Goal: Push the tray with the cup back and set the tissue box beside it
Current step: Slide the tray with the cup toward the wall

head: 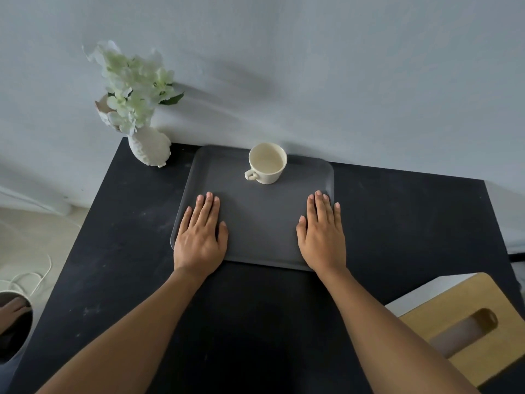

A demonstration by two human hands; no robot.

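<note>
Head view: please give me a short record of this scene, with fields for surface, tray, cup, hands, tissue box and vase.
surface: black table against a pale wall
tray: dark grey tray, far edge at the wall
cup: cream cup, upright on the tray's far part
hands: left hand and right hand flat on the tray's near corners
tissue box: tissue box at near right, apart from the tray
vase: white vase with flowers, far left

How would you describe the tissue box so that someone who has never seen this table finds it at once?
Start at the black table and the grey tray against the wall, where both hands lie flat. Then go to the table's near right corner, beside the right forearm. The tissue box stands there: the only yellowish-brown thing, with pale sides and an oval slot on top.
</note>
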